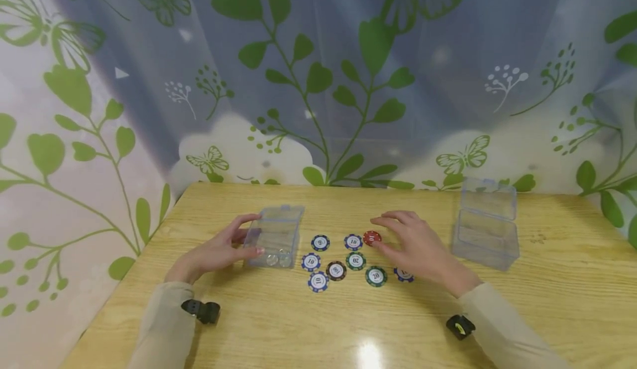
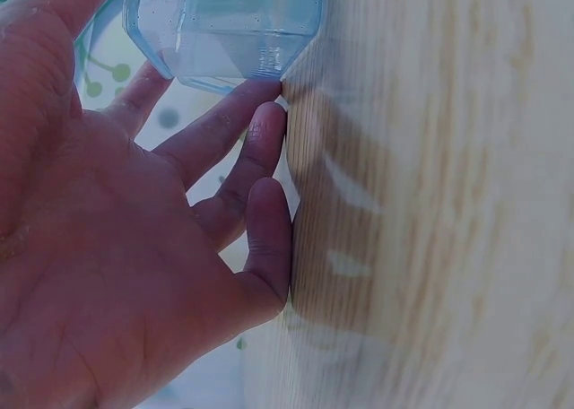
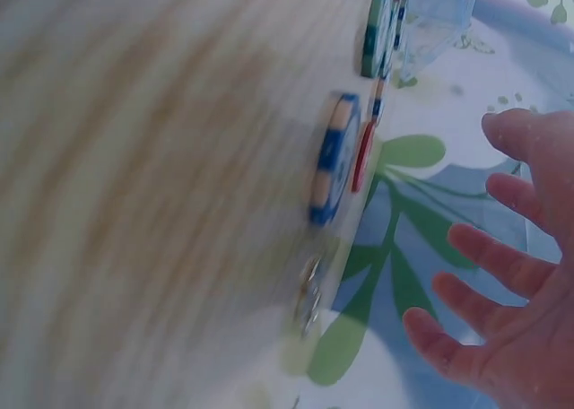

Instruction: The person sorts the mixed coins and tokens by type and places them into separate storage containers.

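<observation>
On the left, a clear plastic box [image 1: 272, 229] with its lid raised has a few round, shiny coins [image 1: 272, 259] in its front part. My left hand [image 1: 226, 247] grips this box between thumb and index finger at its left side; the other fingers rest on the table, as the left wrist view shows. My right hand [image 1: 410, 244] hovers with spread fingers over a red poker chip [image 1: 371, 238], holding nothing. Under that palm lies a blue chip [image 3: 335, 162], partly hidden in the head view. A small silvery piece [image 3: 309, 292] lies beyond it in the right wrist view.
Several blue chips [image 1: 318, 281], green chips [image 1: 376, 276] and a black chip [image 1: 336, 270] lie between the hands. A second clear box [image 1: 486, 242], lid up, stands at the right. Behind the wooden table [image 1: 278, 325] hangs a leaf-patterned curtain [image 1: 318, 109].
</observation>
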`<state>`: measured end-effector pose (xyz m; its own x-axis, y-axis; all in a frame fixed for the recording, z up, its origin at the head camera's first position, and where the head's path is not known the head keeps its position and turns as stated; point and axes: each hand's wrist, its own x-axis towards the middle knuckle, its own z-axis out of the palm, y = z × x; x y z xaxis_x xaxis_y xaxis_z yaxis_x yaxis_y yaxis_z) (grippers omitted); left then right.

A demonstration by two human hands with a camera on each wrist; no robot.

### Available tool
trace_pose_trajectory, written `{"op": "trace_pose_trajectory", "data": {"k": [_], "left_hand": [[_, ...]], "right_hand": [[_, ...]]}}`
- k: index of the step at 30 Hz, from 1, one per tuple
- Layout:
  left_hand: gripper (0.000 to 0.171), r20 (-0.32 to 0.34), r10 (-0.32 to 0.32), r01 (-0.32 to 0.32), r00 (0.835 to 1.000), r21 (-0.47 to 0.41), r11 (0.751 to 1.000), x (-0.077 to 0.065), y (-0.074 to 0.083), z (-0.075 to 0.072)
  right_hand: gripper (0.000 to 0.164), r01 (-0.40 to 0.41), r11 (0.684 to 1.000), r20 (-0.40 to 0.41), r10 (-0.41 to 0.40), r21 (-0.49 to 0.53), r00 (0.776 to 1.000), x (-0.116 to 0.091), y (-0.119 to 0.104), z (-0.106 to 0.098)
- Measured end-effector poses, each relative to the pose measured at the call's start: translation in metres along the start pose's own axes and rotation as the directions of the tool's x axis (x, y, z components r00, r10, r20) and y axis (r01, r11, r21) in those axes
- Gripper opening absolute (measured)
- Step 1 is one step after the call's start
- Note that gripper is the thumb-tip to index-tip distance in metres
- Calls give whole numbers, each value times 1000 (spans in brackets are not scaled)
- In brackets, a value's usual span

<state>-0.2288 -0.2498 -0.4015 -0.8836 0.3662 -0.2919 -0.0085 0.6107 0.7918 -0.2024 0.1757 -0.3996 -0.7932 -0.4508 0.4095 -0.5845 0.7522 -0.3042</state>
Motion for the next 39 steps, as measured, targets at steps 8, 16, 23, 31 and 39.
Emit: {"op": "trace_pose_trajectory", "data": {"k": [8,16,23,31,39], "left_hand": [[88,-2,2,-2,1000,-1,1000,0,0,0],[87,1,20,-20,1000,-2,1000,0,0,-1],[87,7,15,-15,1000,-3,1000,-1,0,0],[86,13,25,-25,1000,2,1000,-1,-1,0],[85,14,38,-38,999,-4,999,-1,0,0]], "right_hand": [[40,-17,998,-20,18,58,1000,-14,18,-3],[38,-76,990,35,72,121,997,-21,28,-13],[37,-187,956,131,160,228,978,-29,35,-20],[34,-214,957,166,183,197,969,-34,41,-20],[34,-194,971,170,169,143,971,-41,53,-25]]}}
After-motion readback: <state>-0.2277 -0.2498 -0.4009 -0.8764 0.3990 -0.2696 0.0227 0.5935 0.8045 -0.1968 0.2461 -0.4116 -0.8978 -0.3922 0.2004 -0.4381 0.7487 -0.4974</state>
